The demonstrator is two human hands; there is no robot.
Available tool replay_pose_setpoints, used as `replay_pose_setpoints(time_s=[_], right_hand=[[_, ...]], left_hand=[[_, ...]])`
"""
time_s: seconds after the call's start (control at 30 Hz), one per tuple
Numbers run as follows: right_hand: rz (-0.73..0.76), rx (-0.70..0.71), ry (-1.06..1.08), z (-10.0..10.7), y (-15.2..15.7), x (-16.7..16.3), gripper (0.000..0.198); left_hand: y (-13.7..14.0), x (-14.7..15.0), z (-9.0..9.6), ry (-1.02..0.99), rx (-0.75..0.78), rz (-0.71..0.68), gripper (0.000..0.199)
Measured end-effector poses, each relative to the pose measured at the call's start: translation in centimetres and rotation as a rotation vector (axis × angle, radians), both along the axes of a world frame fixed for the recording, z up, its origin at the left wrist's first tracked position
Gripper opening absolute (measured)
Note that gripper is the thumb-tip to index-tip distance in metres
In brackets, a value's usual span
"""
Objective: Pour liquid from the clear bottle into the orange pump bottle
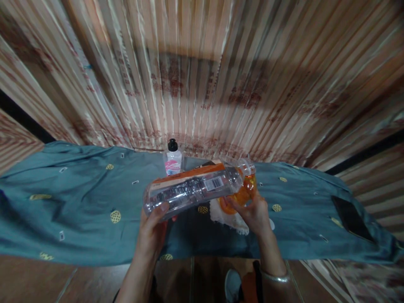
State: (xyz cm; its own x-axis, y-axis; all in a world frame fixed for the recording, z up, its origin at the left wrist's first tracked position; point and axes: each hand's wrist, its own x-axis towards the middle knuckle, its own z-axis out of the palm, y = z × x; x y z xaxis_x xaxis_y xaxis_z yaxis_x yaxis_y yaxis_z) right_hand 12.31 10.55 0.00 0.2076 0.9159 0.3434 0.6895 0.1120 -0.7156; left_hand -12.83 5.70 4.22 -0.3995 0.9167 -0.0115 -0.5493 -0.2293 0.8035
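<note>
My left hand point(154, 227) is wrapped round the lower end of a large clear plastic bottle point(195, 189) with an orange label and a barcode. The bottle lies tilted in the air, its neck up toward the right; I see no liquid in it. My right hand point(254, 212) grips a clear container of orange liquid point(243, 194), partly hidden behind the bottle's neck. Whether the bottle's mouth touches the container, I cannot tell. Under the container a white cloth point(229, 221) with a frayed edge lies on the table.
A white bottle with a black cap point(173, 160) stands at the table's back edge. A dark flat phone-like thing point(352, 216) lies at the right. By my right wrist is a small white round object point(272, 224). Teal cloth point(91, 202) covers the table; a striped curtain point(195, 84) hangs behind.
</note>
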Motion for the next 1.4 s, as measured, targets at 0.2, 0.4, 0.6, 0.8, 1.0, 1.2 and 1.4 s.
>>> replay_pose_setpoints(time_s=[0.2,0.4,0.6,0.8,1.0,1.2,1.4], right_hand=[[0.011,0.002,0.003,-0.2,0.3,0.2,0.074],[-0.008,0.014,-0.030,-0.2,0.6,0.4,0.072],[0.015,0.018,-0.023,-0.2,0.7,0.6,0.066],[-0.043,-0.011,-0.016,-0.3,0.5,0.6,0.074],[-0.047,-0.037,0.055,-0.1,0.4,0.6,0.081],[0.058,-0.101,0.154,0.0,0.4,1.1,0.081],[0.029,-0.070,0.188,-0.3,0.5,1.3,0.076]], left_hand=[[0.5,0.0,-0.6,0.011,0.008,-0.038,0.047],[0.8,-0.3,-1.0,0.016,0.024,-0.066,0.046],[1.1,-0.4,-1.0,0.010,0.015,-0.084,0.047],[1.3,-0.6,-1.4,0.020,0.011,-0.105,0.050],[1.4,-0.4,-1.4,-0.001,-0.008,-0.112,0.050],[1.6,-0.1,-0.9,-0.029,-0.023,-0.092,0.054],[1.7,0.1,-0.8,-0.032,-0.017,-0.099,0.049]])
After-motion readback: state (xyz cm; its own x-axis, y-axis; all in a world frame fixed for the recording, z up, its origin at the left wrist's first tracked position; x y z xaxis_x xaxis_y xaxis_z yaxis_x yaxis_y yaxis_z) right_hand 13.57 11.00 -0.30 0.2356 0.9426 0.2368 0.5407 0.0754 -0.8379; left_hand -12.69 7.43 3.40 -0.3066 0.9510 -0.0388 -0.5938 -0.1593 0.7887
